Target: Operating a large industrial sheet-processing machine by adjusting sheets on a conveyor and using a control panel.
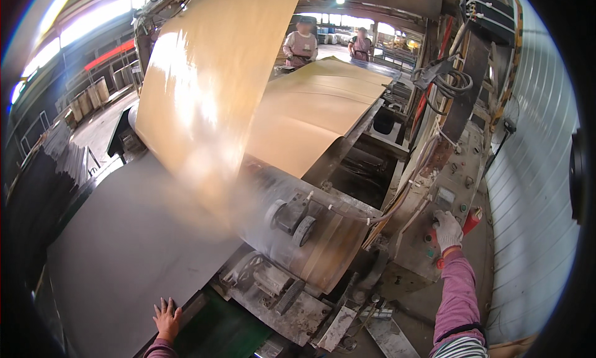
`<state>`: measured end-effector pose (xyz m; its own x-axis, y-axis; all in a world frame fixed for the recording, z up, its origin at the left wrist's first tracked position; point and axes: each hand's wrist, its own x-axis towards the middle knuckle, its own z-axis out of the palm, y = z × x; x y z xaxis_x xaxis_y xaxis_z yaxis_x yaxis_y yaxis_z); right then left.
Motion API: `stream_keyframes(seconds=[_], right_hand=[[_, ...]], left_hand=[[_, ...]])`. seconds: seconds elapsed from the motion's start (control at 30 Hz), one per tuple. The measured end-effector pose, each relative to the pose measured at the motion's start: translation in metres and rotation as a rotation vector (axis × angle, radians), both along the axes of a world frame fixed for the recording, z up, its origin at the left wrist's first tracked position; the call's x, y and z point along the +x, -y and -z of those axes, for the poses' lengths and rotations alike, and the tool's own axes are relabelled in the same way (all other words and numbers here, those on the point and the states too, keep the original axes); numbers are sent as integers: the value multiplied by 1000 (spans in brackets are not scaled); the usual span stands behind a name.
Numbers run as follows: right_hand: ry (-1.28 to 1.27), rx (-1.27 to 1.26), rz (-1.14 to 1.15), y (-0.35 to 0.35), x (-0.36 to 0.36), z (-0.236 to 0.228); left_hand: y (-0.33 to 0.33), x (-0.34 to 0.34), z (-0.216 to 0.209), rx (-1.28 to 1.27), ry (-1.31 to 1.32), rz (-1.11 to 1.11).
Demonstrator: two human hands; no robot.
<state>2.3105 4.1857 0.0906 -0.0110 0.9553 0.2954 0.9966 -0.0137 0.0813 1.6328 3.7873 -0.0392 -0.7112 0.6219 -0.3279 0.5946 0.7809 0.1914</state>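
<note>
Fingers spread, my bare left hand (166,321) rests at the near edge of a wide dark grey sheet (136,234). In a white knit glove, my right hand (447,229) reaches to a worn metal control panel (416,243). Its fingers curl together over a small control there, which they mostly hide. Just beside that hand is a red cylinder (473,218). A large glossy tan sheet (205,79) rises steeply from the machine's roller (273,178); its lower end is blurred where it meets the grey sheet.
Beyond the roller, another tan sheet (310,110) lies on the machine bed. Two people (300,44) stand at the far end. Small wheels (303,231) and a motor (267,277) sit near the roller. Cables (450,82) hang at the right, before a white ribbed wall (534,172).
</note>
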Motion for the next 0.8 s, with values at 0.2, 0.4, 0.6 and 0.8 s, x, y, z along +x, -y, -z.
stream_keyframes(seconds=[0.2,0.4,0.6,0.8], right_hand=[[-89,-8,21,9,-6,-8],[-77,-24,27,9,-7,-7],[-66,-41,25,3,-4,-1],[-86,40,-32,2,-2,-2]], left_hand=[[1,-1,4,21,-11,4],[4,-3,3,10,-30,30],[2,-3,5,16,-31,13],[-1,0,0,8,-32,24]])
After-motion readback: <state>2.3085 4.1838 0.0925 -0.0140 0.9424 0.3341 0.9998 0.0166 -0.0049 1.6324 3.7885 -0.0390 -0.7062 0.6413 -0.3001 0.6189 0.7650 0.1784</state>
